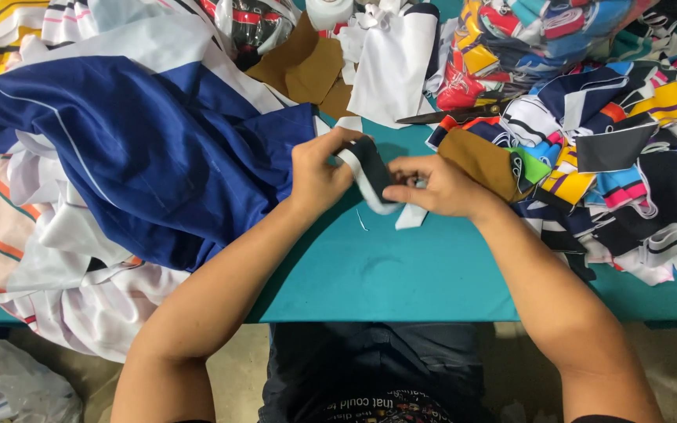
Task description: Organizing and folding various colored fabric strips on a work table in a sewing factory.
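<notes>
Fabric strip point(371, 174), black-and-white, bent between both hands.

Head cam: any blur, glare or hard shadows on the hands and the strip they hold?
Head view: light is even and soft, no glare on the teal table. Left hand and right hand are slightly soft, as is the black and white fabric strip between them. Faint shadow under the forearms. Edges bend slightly, wide lens.

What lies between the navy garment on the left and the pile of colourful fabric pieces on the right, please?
In the head view, both hands, left hand and right hand, hold a black-and-white fabric strip above the teal table.
</notes>
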